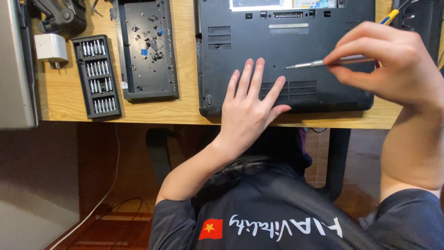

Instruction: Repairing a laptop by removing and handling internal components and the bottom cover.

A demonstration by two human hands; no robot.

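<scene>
At the far left edge stands a grey metal panel [16,65], and beside it on the wooden desk [69,104] lies a white plug adapter [51,48], with a dark tool [62,16] above it near the top edge. Next comes a bit case [97,76], open, its rows of silver bits showing. Just right of that lies a black cover plate [145,51], inner side up, with loose screws and small parts scattered on it.

Further right, an upturned black laptop [286,55] fills the middle of the desk, its near edge close to the desk's front edge. On its base rests the left hand [252,104], open and flat, fingers spread over a vent grille near the front edge, the wrist hanging off the desk. Across the base reaches a slim silver screwdriver [323,61], lying almost level, its tip touching the laptop base just beyond the left hand's fingertips. It is pinched between the thumb and fingers of the right hand [388,62], which is closed round the handle and hides the laptop's right corner. A yellow-handled tool [390,16] pokes out behind that hand.

Below the desk, a white cable [99,203] trails over the floor.
</scene>
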